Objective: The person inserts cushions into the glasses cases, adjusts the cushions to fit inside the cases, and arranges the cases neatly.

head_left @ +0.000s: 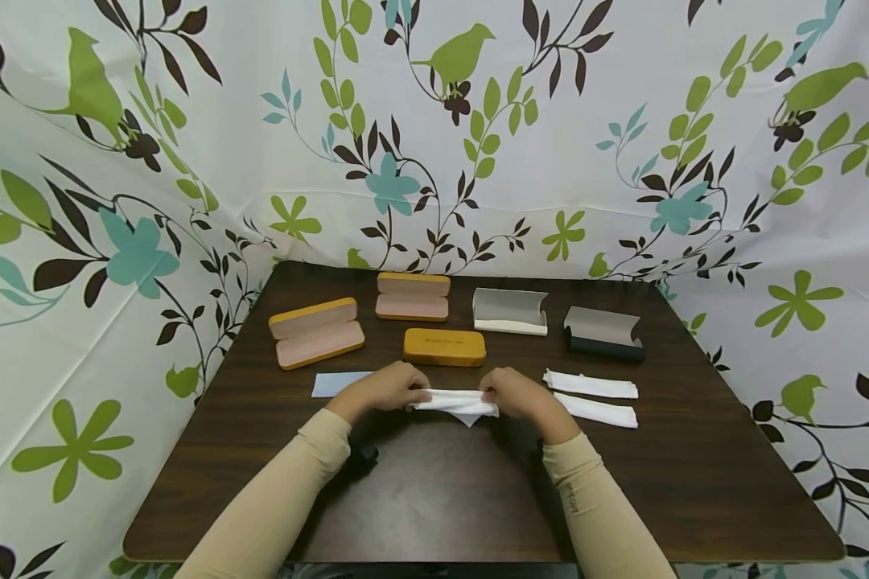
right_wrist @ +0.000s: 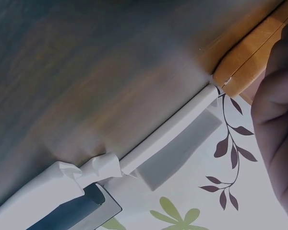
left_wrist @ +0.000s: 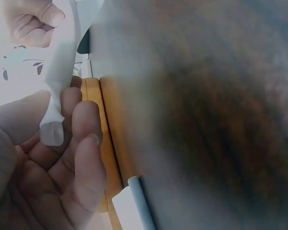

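Note:
A white folded cloth [head_left: 455,400] is stretched between both hands over the table, one loose corner hanging below its middle. My left hand [head_left: 387,388] pinches its left end between thumb and fingers; in the left wrist view the folded end of the cloth [left_wrist: 61,62] pokes out past the thumb. The right hand [head_left: 516,394] pinches the opposite end. In the right wrist view only part of the right hand [right_wrist: 281,124] shows, at the edge, with its grip hidden. Just beyond the cloth lies a closed yellow glasses case [head_left: 445,347].
Two open yellow glasses cases [head_left: 319,334] [head_left: 412,297] with pink linings stand behind at left. Further right are an open white case [head_left: 510,312] and an open dark case [head_left: 604,333]. Two folded white cloths [head_left: 591,384] [head_left: 597,410] lie right; a light blue cloth [head_left: 339,383] lies left.

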### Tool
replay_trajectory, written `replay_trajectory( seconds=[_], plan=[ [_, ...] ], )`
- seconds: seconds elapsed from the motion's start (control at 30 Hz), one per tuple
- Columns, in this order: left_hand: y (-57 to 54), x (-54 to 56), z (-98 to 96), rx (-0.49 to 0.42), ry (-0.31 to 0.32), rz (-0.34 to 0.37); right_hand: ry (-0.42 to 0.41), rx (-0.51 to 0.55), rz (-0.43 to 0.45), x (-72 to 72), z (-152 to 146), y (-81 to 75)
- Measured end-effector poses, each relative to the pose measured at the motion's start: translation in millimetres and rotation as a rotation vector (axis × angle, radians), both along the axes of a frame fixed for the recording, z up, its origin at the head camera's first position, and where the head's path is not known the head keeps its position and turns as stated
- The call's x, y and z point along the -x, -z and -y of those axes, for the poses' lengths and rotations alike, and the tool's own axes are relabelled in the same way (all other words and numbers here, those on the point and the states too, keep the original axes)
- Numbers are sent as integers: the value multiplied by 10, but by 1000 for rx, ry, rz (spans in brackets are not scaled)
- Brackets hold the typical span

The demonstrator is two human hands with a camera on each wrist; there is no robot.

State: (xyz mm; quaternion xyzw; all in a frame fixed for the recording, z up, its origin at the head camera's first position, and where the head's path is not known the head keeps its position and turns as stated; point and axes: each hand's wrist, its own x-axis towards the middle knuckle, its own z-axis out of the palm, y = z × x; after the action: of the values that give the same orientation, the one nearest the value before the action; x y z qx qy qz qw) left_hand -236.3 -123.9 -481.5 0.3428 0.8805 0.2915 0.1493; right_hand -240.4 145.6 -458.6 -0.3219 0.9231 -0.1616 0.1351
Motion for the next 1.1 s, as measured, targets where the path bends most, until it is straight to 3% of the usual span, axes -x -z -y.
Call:
replay_trajectory(
  seconds=[0.3, 0.83, 1.1],
  plan=[
    [-26, 72, -9, 8, 0, -11, 9, -6, 22, 68, -23, 15],
    [-120, 140, -6, -10, -27, 32, -16, 31, 28, 171, -56, -67],
    [-87, 190, 87, -38, -7, 44, -54, 48, 12, 218, -8, -59]
  ],
)
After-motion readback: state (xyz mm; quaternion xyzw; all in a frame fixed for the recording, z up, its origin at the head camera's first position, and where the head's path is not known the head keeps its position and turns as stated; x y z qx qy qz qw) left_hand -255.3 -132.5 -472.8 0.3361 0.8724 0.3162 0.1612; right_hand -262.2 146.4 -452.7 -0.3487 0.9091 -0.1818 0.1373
